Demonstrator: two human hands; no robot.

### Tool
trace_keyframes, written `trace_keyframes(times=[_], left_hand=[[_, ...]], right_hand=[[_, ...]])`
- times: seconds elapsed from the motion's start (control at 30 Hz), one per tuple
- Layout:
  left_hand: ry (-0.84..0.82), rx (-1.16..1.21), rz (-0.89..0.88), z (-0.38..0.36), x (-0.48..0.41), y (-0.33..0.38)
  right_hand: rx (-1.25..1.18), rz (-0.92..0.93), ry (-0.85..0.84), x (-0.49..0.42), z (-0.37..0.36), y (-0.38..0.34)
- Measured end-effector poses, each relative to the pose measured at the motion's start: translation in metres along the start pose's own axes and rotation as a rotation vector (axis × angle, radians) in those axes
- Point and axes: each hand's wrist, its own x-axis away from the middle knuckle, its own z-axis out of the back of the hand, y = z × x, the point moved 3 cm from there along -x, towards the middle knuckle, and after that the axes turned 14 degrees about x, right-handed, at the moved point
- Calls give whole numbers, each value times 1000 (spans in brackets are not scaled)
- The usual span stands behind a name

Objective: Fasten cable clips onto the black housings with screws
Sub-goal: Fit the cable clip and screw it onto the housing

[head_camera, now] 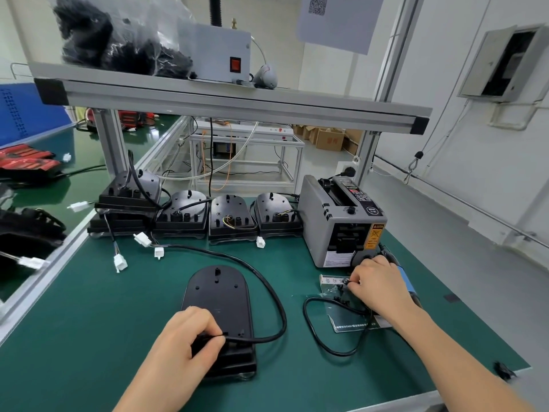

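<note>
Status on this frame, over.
Left hand pinches cable on front housing. Right hand pinches small black part over bag. Loose cord loops beside bag.

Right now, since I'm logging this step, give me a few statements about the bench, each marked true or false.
1. The left hand pinches the cable at the near end of the black housing. True.
2. The right hand rests on top of the tape dispenser. False: it is in front of the dispenser, fingertips at small black parts on a clear bag.
3. The other housings stand in a row left of the tape dispenser. True.
4. The mat is red. False: it is green.
</note>
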Motion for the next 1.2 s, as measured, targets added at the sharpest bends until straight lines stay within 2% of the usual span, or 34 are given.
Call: trace_keyframes(times=[0.07, 0.23, 0.37, 0.43, 0.63, 0.8, 1.1, 1.2], left_hand=[[10, 1, 14, 0, 0, 0], [17, -2, 40, 1, -1, 6], [110, -183, -183, -6, -4, 28], [134, -189, -256, -14, -6, 39], [254, -93, -185, -17, -10, 43], [292, -106, -189, -16, -11, 45], [319, -103, -180, -13, -12, 44], [290, -135, -249, -12, -12, 45]], right_hand=[[-123, -13, 24, 9, 13, -7], [-708, 61, -37, 52, 60, -53], [-928, 154, -111, 80, 82, -97], [-1022, 168, -135, 86, 89, -113], [-1389, 76, -209, 88, 104, -130], [-1509, 26, -246, 92, 107, -133], [-1557, 36, -257, 94, 107, -134], [-1605, 18, -259, 95, 107, -136]])
